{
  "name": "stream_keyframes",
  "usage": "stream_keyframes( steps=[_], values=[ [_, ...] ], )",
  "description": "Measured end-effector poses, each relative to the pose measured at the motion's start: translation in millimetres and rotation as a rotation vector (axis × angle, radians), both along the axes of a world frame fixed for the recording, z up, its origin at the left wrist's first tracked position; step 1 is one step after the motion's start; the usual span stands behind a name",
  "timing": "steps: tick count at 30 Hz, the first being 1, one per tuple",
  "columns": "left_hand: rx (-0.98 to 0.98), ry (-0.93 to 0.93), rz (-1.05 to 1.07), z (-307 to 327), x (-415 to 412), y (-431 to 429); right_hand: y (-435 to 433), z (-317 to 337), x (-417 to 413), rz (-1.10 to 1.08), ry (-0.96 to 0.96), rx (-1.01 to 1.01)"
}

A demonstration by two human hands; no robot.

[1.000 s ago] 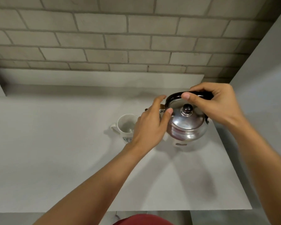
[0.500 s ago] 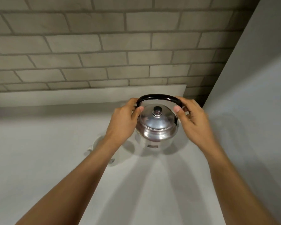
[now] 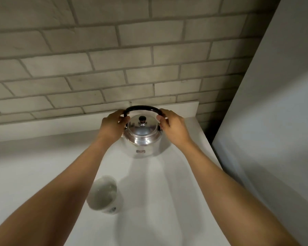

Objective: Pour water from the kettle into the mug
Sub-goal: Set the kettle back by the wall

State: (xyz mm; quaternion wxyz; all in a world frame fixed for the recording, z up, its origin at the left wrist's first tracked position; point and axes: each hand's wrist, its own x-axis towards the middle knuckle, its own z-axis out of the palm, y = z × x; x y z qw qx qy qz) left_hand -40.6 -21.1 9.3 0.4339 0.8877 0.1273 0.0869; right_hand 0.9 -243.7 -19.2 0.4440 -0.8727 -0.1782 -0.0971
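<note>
Stainless-steel round kettle (image 3: 143,137) with a domed lid and black knob now stands upright on the white countertop (image 3: 167,201), close to the upstand at the foot of the grey brick wall (image 3: 114,68). 1 second ago it sat nearer the person, beside the white ceramic mug (image 3: 103,194), with both hands at its lid and handle. Since then it has been carried back toward the wall, and the mug now lies well apart from it, on the wrist side of the left hand, partly behind the left forearm. The mug appears to hold clear water, though blur limits certainty. Judgement: pouring is finished and the kettle is being put away; only release of the hands remains.

Pose: both arms reach forward, nearly straight.

1. Left hand (image 3: 112,128): fingers curled round the left end of the black arched handle (image 3: 140,108), thumb tip pressed against the lid's left edge. It has hold of the handle end.
2. Right hand (image 3: 174,128): fingers wrapped over the right end of the same handle, thumb tip against the lid's right edge. It likewise grips the handle.

The kettle body sits between the 2 thumbs and just below the fingertips. Whether the grips are slackening cannot be told.
</note>
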Motion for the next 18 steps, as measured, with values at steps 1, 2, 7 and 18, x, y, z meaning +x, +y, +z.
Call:
stream_keyframes(
  steps=[1, 2, 7, 18],
  values=[
    [-0.008, 0.012, 0.002, -3, 7, 4, 5, -3, 7, 0.003, 0.020, -0.008],
    [-0.004, 0.027, 0.000, -8, 21, 14, 16, -8, 21, -0.004, 0.048, -0.007],
    [0.008, 0.063, 0.004, -25, 42, 25, 31, -20, 45, 0.015, 0.106, -0.063],
    [-0.035, 0.104, -0.012, -50, 59, 39, 43, -36, 67, -0.024, 0.196, -0.041]
  ],
)
